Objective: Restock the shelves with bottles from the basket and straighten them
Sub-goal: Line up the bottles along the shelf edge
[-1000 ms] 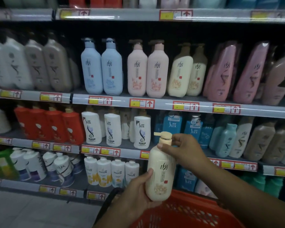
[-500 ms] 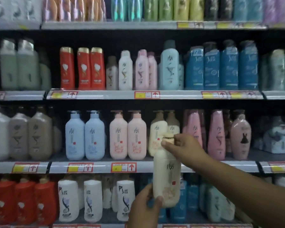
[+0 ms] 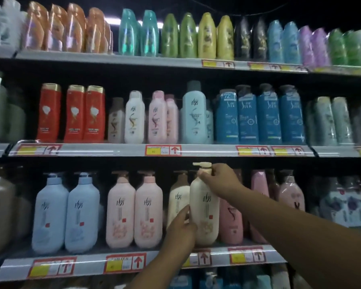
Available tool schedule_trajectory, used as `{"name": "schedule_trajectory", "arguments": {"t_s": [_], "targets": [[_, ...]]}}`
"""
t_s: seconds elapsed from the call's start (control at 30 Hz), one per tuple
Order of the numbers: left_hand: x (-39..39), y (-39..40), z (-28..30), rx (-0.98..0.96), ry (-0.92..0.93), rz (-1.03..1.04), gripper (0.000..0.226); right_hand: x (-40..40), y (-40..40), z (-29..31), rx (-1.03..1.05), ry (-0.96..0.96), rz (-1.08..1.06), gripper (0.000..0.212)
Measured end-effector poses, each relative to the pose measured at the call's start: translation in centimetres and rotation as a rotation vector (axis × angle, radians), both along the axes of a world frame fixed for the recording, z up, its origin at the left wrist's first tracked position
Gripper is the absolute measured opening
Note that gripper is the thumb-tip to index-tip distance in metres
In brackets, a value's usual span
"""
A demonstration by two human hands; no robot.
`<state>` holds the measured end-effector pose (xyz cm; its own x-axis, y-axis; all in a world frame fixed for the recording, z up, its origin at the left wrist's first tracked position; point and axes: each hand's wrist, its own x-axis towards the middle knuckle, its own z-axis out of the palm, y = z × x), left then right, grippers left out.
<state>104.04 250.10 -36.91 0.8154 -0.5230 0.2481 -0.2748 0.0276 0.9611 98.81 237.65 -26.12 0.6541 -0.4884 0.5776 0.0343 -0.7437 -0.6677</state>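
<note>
Between both hands, a smooth cream pump bottle (image 3: pixel 204 207) stands upright on the shelf (image 3: pixel 217 250).
Right hand (image 3: pixel 220 180) pinches its neck; left hand (image 3: pixel 180 231) grips its base. Leftward: two pink pump bottles (image 3: pixel 133 209), two pale-blue pump bottles (image 3: pixel 66 213).

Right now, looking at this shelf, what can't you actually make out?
- Head view: whether the cream pump bottle already stands on the shelf; the left hand covers its lower left corner.
- The bottle's neck, hidden under the right hand.
- The price tags: print too blurred to read.
- The cream bottle behind: partly hidden by the held one.
- The basket: out of frame.
</note>
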Motion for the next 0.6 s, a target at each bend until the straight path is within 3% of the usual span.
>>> {"name": "schedule_trajectory", "arguments": {"t_s": [0.23, 0.6], "targets": [[4.1, -3.5, -0.8, -0.010, 0.021, -0.040, 0.047, 2.6, -1.8, -0.6, -0.116, 0.019, -0.070, 0.025], [2.3, -3.4, -2.5, -0.026, -0.042, 0.017, 0.041, 3.4, -3.2, -1.2, -0.099, 0.099, -0.100, 0.021]]}}
